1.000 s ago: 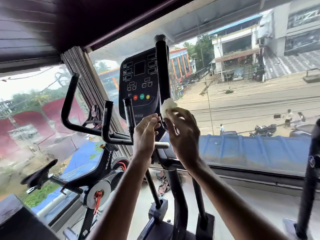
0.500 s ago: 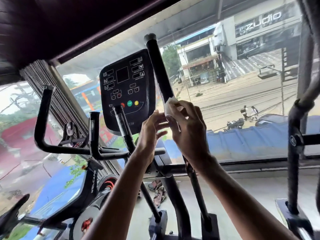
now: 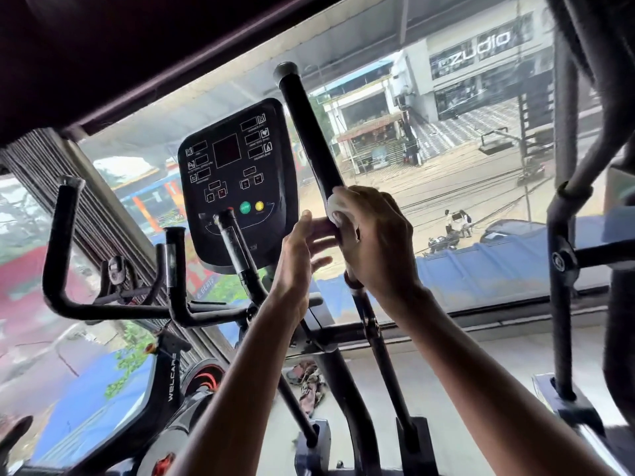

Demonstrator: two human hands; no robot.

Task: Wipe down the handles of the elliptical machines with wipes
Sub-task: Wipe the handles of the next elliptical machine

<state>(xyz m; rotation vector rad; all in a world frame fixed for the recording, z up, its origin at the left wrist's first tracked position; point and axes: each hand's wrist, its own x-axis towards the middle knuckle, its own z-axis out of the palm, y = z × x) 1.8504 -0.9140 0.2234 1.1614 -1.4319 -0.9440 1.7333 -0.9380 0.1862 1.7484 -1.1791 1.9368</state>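
The wipe (image 3: pixel 335 211) mostly hidden under the right hand (image 3: pixel 376 242); console (image 3: pixel 237 180) labels too small to read; bike (image 3: pixel 171 376) base blurred.

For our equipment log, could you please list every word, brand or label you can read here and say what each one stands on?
"zudio": sign on the shopfront across the street.
"WELCARE": frame of the exercise bike at lower left.
Labels and button captions on the console: too small to read.
Lettering on the banner outside, below the console: too blurred to read.
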